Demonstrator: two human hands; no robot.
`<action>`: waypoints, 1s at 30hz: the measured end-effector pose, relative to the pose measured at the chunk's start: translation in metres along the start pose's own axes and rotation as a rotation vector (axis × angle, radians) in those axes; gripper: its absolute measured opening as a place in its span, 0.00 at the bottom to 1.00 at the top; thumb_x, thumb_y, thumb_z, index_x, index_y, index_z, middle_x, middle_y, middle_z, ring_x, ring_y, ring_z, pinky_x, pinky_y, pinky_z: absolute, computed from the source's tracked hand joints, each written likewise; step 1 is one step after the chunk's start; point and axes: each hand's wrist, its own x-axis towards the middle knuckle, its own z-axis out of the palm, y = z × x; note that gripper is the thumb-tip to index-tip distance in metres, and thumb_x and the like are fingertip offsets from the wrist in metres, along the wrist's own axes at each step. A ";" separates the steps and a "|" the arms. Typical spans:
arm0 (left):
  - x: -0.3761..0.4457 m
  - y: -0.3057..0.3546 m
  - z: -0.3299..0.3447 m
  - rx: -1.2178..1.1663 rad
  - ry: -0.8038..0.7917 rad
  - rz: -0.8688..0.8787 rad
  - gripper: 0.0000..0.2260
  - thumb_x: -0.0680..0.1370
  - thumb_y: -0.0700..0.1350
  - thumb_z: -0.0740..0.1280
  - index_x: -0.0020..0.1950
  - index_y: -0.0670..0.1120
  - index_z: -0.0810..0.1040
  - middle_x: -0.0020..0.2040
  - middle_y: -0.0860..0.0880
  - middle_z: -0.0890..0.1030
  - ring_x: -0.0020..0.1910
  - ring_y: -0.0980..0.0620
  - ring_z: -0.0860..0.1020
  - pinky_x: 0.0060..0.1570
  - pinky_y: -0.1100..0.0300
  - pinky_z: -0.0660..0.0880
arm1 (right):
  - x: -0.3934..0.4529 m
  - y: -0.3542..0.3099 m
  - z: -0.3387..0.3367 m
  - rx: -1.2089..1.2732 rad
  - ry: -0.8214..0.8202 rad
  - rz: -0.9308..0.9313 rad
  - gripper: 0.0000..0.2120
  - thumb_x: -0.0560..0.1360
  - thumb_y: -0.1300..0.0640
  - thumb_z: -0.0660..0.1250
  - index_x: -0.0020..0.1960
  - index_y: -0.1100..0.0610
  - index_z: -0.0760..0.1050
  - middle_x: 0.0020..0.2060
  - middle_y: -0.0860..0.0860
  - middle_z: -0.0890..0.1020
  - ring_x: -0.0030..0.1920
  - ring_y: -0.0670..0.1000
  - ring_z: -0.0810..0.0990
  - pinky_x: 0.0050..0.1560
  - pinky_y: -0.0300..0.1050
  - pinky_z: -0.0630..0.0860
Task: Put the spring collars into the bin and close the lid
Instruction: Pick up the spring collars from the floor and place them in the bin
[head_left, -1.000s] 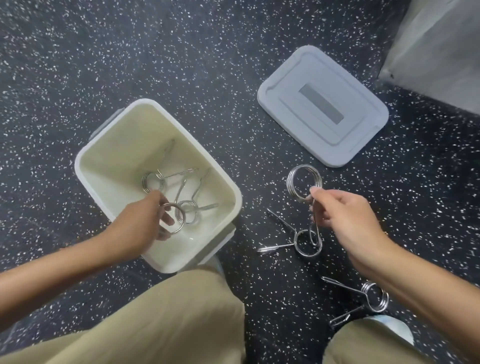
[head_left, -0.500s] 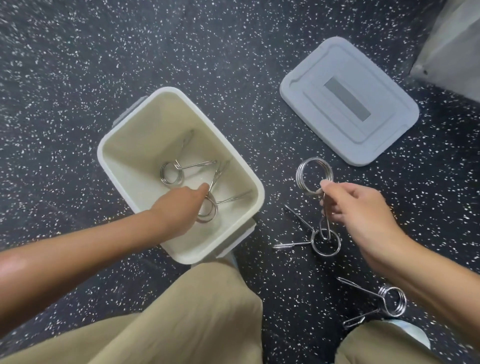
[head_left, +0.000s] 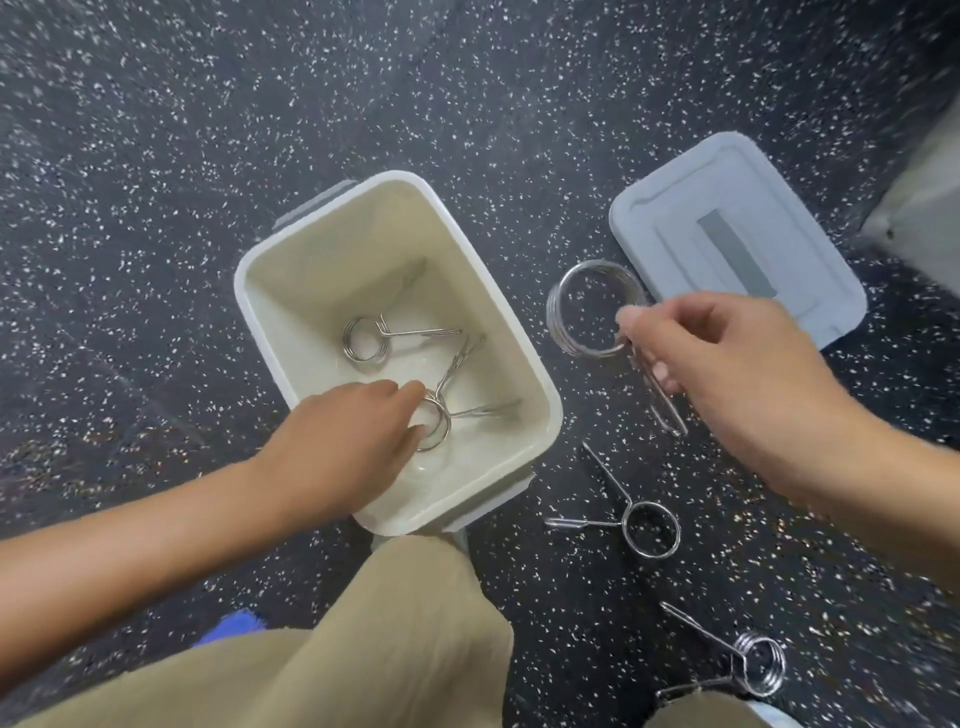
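Observation:
The white bin (head_left: 522, 340) stands open on the speckled floor. Inside it lies one spring collar (head_left: 366, 340). My left hand (head_left: 343, 441) reaches into the bin, fingertips pinched on the coil of a second spring collar (head_left: 439, 421) that rests on the bottom. My right hand (head_left: 727, 384) holds a third collar (head_left: 592, 306) by its handles in the air, just right of the bin's rim. Two more collars lie on the floor, one (head_left: 649, 527) below my right hand and one (head_left: 758, 667) by my right knee. The grey lid (head_left: 737, 234) lies flat to the right.
My knees in khaki trousers (head_left: 405, 649) sit at the bottom edge, the left one touching the bin's near corner. A pale grey block (head_left: 924, 208) stands at the far right. A small blue patch (head_left: 234, 626) shows under my left forearm.
My left hand has lowered its collar to the bin's bottom. My right hand has lifted its collar off the floor collar and moved it up and left toward the bin.

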 end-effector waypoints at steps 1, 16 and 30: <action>-0.005 0.000 -0.002 -0.035 0.013 -0.009 0.14 0.83 0.57 0.55 0.57 0.51 0.73 0.43 0.51 0.79 0.41 0.44 0.79 0.35 0.50 0.76 | 0.004 -0.011 0.003 -0.032 -0.013 -0.043 0.20 0.77 0.43 0.68 0.37 0.58 0.77 0.26 0.47 0.73 0.24 0.43 0.67 0.26 0.32 0.64; -0.028 0.006 -0.028 -0.384 0.121 -0.014 0.16 0.80 0.58 0.53 0.47 0.51 0.75 0.36 0.55 0.76 0.37 0.46 0.79 0.37 0.48 0.77 | 0.078 -0.086 0.162 -0.465 -0.263 -0.419 0.17 0.73 0.50 0.65 0.31 0.59 0.72 0.26 0.54 0.75 0.31 0.57 0.74 0.32 0.52 0.71; -0.018 0.017 -0.021 -0.385 0.019 -0.034 0.13 0.81 0.59 0.53 0.49 0.53 0.72 0.42 0.54 0.79 0.40 0.46 0.77 0.43 0.49 0.76 | 0.133 -0.030 0.218 -0.807 -0.280 -0.395 0.15 0.80 0.52 0.61 0.54 0.63 0.80 0.53 0.61 0.84 0.53 0.62 0.82 0.40 0.45 0.69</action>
